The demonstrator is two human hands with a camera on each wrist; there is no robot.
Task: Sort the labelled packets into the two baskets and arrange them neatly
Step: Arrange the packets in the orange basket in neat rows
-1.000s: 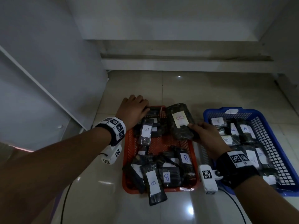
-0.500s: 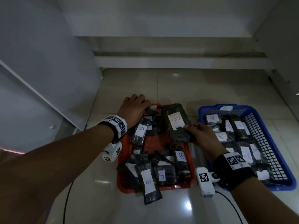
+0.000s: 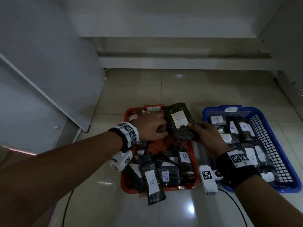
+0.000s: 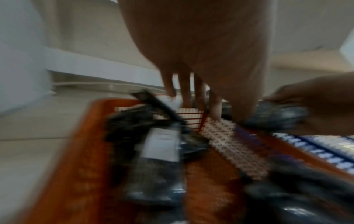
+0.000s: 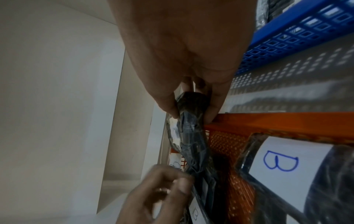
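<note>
— Where do the baskets sit?

— The orange basket (image 3: 194, 161) lies on the floor; the blue basket (image 3: 278, 145) stands just to its right, close beside it but apart.

— And the packets?

— Dark, shiny wrapped packets with white paper labels. Those in the orange basket read B, several overlapping untidily; one B packet (image 3: 154, 184) hangs over the orange basket's near rim. A large B packet (image 3: 179, 122) lies tilted across its far right corner. The A packets (image 3: 242, 128) fill the blue basket; how tidily, I cannot quite tell.
</note>
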